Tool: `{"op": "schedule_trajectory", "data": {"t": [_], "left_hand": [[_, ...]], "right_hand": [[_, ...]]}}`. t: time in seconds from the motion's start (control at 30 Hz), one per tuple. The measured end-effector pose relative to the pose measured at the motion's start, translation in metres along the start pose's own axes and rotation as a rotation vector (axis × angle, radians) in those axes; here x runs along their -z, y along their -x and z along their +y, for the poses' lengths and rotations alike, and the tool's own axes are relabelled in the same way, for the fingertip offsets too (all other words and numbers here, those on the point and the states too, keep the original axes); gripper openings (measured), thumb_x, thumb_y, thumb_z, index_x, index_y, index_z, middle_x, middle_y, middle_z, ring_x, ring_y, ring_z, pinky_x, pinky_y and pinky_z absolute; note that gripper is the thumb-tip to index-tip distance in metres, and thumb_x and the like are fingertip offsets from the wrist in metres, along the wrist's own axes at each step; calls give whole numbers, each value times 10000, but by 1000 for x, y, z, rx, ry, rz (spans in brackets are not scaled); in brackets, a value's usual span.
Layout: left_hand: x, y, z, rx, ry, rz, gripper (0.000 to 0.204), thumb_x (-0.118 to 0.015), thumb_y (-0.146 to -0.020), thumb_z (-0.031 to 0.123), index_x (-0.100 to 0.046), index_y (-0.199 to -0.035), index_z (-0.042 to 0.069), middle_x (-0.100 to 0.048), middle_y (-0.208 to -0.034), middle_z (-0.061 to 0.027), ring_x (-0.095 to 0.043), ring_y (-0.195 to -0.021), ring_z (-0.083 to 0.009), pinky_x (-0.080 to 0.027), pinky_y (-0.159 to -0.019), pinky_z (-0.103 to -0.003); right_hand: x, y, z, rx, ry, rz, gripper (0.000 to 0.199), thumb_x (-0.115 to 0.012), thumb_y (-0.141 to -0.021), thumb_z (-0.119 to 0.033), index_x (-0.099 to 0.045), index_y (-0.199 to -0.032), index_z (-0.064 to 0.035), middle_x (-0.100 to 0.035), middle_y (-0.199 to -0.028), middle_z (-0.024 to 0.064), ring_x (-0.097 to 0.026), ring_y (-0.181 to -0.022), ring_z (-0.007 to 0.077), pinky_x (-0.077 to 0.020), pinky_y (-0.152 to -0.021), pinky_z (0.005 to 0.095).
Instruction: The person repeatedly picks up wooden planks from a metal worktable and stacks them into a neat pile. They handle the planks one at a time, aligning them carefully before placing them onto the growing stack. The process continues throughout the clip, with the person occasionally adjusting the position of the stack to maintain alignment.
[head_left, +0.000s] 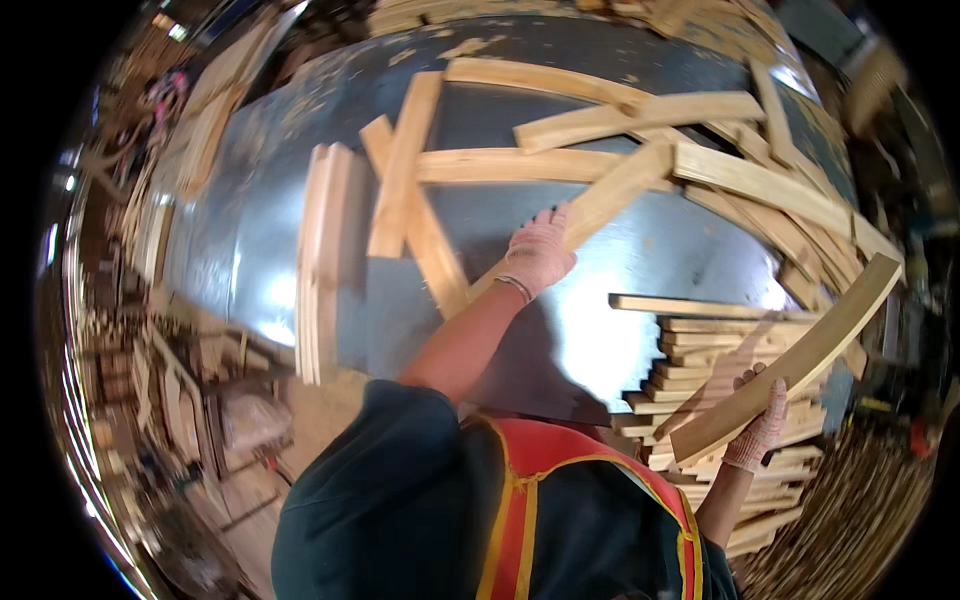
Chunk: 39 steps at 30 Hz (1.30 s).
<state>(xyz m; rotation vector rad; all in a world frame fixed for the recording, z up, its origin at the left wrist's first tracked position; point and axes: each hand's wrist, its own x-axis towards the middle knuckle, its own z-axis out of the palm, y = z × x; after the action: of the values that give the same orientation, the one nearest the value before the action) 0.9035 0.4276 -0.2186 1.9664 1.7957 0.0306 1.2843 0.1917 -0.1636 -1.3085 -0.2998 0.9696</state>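
My left hand [540, 250], in a pale pinkish work glove, is closed over a flat wooden board [610, 195] that slants across the metal tabletop. Part of that board is hidden under the hand and forearm. On the right, my right hand [762, 425], gloved alike, grips a second wooden plank [800, 370] from below near its close end. This plank is tilted up over a stack of wooden strips [690, 385]. Its far end overlaps the end of another long plank [770, 185] lying on the pile.
The dark metal table [270, 170] carries loose crossed boards [405, 165] beyond my left hand. A neat bundle of strips [322, 260] lies at left. More boards [690, 110] overlap at the far right. Wood scraps [850, 510] cover the floor at lower right.
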Motion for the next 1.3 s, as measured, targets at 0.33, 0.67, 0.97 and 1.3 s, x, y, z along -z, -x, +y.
{"op": "schedule_trajectory", "data": {"t": [0.33,0.67,0.97,1.3], "left_hand": [[84,174,-252,348,-20,307,656,-603,-912,339,-504,-1524,124,-595,-1448,-171,-539,-1372,-364,-414,-1148,-502],[132,249,-373,704,-101,198,878,-791,-810,369,-410,-1573,162,-455,-1490,-86,-559,-1264,-323,-497,-1030,-447],[99,276,-433,593,80,429,866,-781,-805,448,-460,-1553,152,-476,-1495,-195,-547,-1311,-445,-477,-1086,-537],[120,233,-366,393,-474,336,993,-779,-837,481,-353,-1616,39,-383,-1648,-180,-316,-1544,-357,-329,-1248,-479]], "right_hand": [[-220,78,69,-140,222,-478,536,-760,-945,-333,-577,-1289,34,-715,-1056,165,-719,-894,266,-643,-771,416],[-444,225,240,-455,403,-795,456,-727,-988,-336,-546,-1260,-17,-700,-1013,148,-712,-822,251,-624,-703,407],[-560,299,327,-110,1329,-1452,696,-547,-988,-600,-662,-1273,24,-705,-1221,293,-669,-1183,418,-502,-1038,459],[-531,66,190,422,1335,-953,398,-665,-870,-271,-680,-1200,-50,-736,-1130,219,-697,-1054,427,-557,-913,494]]}}
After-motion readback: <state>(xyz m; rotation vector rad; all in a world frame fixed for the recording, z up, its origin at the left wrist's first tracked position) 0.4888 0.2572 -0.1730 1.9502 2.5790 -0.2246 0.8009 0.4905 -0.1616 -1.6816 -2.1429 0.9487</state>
